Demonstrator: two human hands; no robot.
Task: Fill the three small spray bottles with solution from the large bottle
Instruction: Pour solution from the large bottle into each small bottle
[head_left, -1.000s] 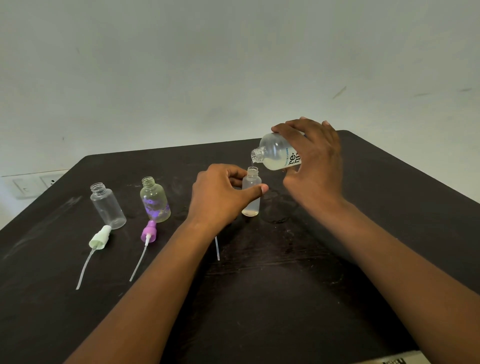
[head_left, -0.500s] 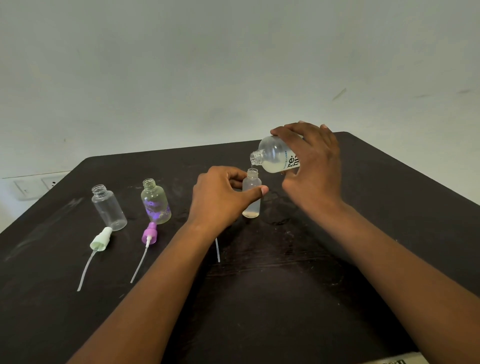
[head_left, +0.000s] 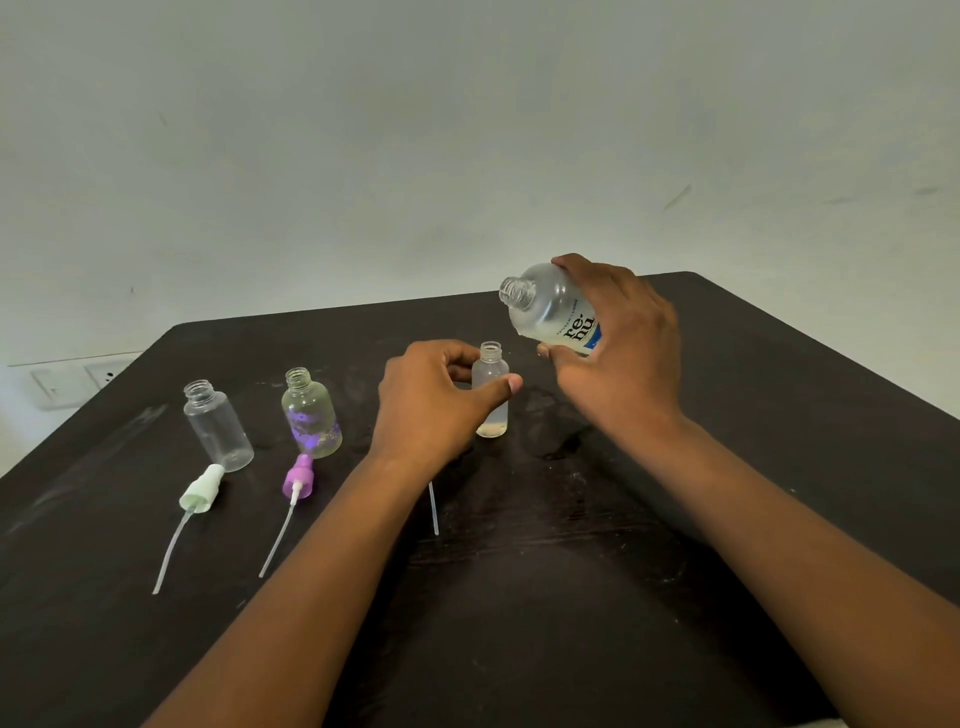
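My left hand (head_left: 434, 402) grips a small clear spray bottle (head_left: 491, 387) that stands upright and uncapped on the dark table (head_left: 571, 597); a little yellowish liquid sits at its bottom. My right hand (head_left: 618, 358) holds the large clear bottle (head_left: 550, 309) above and to the right of it, tilted with its open neck pointing up-left. Two more uncapped small bottles stand at the left: a clear one (head_left: 218, 426) and one with a purple print (head_left: 311, 415).
A pale green sprayer head (head_left: 200, 491) and a purple sprayer head (head_left: 297, 480) lie in front of the left bottles, their tubes pointing toward me. A third tube (head_left: 434, 506) pokes out below my left wrist. A wall socket (head_left: 78, 382) sits beyond the table's left edge.
My right hand has raised the large bottle's neck away from the small bottle's mouth, turning it more upright. My left hand kept its hold on the small bottle.
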